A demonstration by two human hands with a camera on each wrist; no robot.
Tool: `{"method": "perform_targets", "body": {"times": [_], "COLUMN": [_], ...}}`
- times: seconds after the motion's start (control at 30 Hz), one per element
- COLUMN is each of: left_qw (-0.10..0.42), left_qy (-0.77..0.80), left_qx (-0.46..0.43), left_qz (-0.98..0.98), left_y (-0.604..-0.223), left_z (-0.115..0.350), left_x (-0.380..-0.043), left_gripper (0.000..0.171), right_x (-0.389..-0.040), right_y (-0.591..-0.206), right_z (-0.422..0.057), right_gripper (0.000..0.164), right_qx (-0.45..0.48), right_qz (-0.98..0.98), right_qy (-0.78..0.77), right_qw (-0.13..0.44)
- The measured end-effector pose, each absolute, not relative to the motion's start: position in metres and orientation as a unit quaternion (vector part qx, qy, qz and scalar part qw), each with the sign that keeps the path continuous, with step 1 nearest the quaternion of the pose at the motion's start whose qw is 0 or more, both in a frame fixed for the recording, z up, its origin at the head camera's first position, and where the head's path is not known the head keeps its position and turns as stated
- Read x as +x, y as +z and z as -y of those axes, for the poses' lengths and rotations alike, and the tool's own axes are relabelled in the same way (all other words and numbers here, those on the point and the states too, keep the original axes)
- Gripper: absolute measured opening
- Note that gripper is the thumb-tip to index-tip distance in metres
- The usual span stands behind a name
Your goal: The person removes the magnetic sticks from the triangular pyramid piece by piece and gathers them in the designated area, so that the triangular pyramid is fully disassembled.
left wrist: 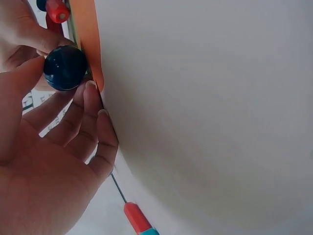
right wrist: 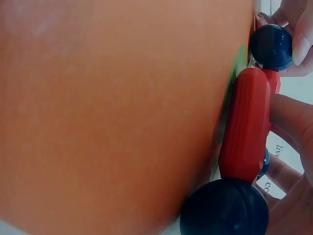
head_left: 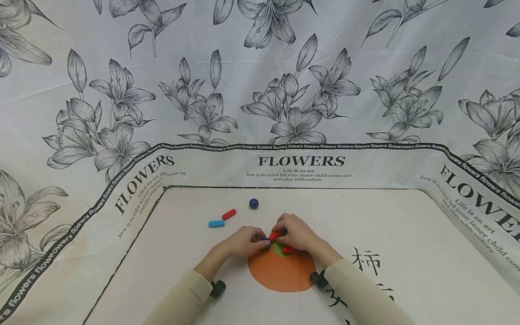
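Note:
Between thumb and fingers, my left hand point(head_left: 245, 240) pinches a dark blue ball point(left wrist: 65, 68). My right hand point(head_left: 299, 232) grips a red rod point(head_left: 274, 235) that reaches to this ball, with its fingers around the rod's side. In the right wrist view, a second red rod point(right wrist: 247, 125) lies nearer the camera, with another dark blue ball point(right wrist: 225, 208) at its lower end. Part of a further dark ball point(right wrist: 264, 164) shows behind it, close to the right fingers. The pieces sit over the green top of a printed orange fruit point(head_left: 280, 273); the hands partly hide them in the head view.
Left of and beyond the hands lie a loose dark blue ball point(head_left: 253, 203), a red rod point(head_left: 229, 214) and a light blue rod point(head_left: 216, 224). A flower-printed cloth point(head_left: 300, 99) rises behind the table point(head_left: 183, 257). Black lettering point(head_left: 365, 262) is printed at right.

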State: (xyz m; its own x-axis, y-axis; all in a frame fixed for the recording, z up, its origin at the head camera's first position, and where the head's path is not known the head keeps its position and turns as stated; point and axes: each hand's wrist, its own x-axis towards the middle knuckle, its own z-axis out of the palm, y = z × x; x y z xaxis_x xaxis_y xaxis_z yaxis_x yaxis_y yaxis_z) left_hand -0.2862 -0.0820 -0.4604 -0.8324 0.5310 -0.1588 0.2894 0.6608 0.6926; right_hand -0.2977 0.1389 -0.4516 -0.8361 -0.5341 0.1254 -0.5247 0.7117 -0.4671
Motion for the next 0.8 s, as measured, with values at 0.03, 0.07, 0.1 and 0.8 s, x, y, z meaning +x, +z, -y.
{"method": "perform_targets", "body": {"times": [0.03, 0.07, 0.1, 0.8], "left_qw": [0.177, 0.176, 0.175, 0.191], "left_qy": [0.343, 0.346, 0.349, 0.345], "left_qx": [0.228, 0.228, 0.228, 0.234], "left_qz": [-0.894, -0.893, -0.892, -0.889], "left_y": [-0.461, -0.461, -0.461, -0.454], "left_z": [0.082, 0.082, 0.081, 0.082], "left_x": [-0.286, -0.286, -0.286, -0.276], "left_gripper": [0.025, 0.025, 0.024, 0.023], "right_x": [-0.297, -0.297, -0.297, -0.300], "right_y": [-0.451, -0.451, -0.451, -0.453], "right_z": [-0.139, -0.138, -0.138, -0.138], "right_gripper": [0.018, 0.018, 0.018, 0.017], "right_qx": [-0.285, -0.284, -0.281, -0.264], "right_qz": [-0.926, -0.926, -0.927, -0.930], "right_qy": [-0.249, -0.248, -0.248, -0.253], "right_qw": [0.010, 0.011, 0.012, 0.025]}}
